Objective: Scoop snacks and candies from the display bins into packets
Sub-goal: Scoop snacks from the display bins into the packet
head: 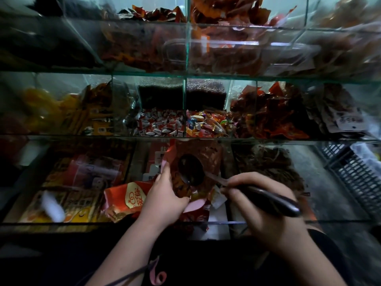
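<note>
Packet (pixel 210 159), red-brown foil, is sitting in the left grip (pixel 165 195), which is clasping its lower part with thumb and fingers curled round it. The packet's open mouth is standing just beyond the fingertips. Right grip (pixel 259 221) is clenching the dark handle of the scoop (pixel 190 170). The bowl is reaching ahead and left of that grip, at the packet mouth, between the two grips. Load in bowl: too dark to tell. Fill level of packet: not showing. Judgement: one transfer is under way and the task is partly along, with more scoops likely needed. Wrapped candies (pixel 208 122) are lying in a glass bin well beyond both grips. Second red packet (pixel 127 199) is lying just left of the left grip.
</note>
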The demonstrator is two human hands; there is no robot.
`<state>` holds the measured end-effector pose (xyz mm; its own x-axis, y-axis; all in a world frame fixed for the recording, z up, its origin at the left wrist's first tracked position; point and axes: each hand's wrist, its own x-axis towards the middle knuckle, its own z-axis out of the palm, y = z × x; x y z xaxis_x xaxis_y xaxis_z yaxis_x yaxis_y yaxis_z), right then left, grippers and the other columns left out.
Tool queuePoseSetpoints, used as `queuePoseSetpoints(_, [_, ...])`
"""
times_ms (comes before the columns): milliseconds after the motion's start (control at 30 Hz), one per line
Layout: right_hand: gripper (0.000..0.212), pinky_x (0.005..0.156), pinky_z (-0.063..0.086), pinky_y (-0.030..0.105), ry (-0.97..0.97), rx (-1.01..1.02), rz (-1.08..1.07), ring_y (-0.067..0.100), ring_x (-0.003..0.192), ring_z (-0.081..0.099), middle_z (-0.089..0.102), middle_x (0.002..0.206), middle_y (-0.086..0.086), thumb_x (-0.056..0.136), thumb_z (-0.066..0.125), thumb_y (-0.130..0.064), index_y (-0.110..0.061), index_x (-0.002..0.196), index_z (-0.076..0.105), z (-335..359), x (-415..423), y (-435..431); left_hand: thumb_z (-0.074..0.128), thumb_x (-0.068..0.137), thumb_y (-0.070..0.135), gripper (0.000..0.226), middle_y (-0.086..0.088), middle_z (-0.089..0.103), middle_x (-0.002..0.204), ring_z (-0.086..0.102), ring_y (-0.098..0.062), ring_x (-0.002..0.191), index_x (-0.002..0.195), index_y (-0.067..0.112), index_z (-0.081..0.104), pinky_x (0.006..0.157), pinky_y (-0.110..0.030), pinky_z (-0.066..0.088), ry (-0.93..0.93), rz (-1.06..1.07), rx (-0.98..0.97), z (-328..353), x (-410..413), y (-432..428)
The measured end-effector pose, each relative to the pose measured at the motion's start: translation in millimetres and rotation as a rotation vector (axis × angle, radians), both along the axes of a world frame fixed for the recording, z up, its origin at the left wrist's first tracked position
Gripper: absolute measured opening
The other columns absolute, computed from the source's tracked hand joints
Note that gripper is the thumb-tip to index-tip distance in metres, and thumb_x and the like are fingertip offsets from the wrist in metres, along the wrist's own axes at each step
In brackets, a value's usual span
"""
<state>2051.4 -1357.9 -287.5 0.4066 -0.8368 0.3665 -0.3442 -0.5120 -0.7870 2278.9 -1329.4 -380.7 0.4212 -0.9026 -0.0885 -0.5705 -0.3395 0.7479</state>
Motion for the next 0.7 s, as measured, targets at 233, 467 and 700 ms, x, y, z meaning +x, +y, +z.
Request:
queuePoseSetpoints(233, [0.013,0.082,0.055,0.039,0.477,0.055,0.072,0.023,0.096,0.068,0.075,0.099,-0.002,0.089,0.067,-0.024,-0.025,0.1,0.073,-55,64,-46,0.082,0.054,0.067,0.14,0.019,0.002,0.166,0.034,-0.009,0.143,0.156,0.042,-0.01,0.105,-0.025,0.042,0.0,-0.061,0.041,0,-1,10])
queuePoseSetpoints(467, [0.005,0.079,0.057,0.035,0.434,0.296,0.04,0.014,0.087,0.071,0.075,0.088,-0.005,0.084,0.072,-0.024,-0.025,0.088,0.074,-100,74,-40,0.07,0.078,0.046,0.116,0.006,0.001,0.168,0.04,-0.023,0.141,0.156,0.036,-0.016,0.095,-0.025,0.047,-0.049,-0.053,0.097,-14,-4,17])
queuePoseSetpoints(700, [0.018,0.058,0.053,0.024,-0.095,0.638,-0.227,0.011,0.061,0.068,0.074,0.064,0.0,0.08,0.075,-0.007,-0.02,0.069,0.079,-74,57,-47,0.073,0.074,0.033,0.118,0.005,0.011,0.167,0.039,-0.02,0.142,0.156,0.041,-0.011,0.101,-0.022,0.042,0.027,-0.076,0.086,-6,-6,13])
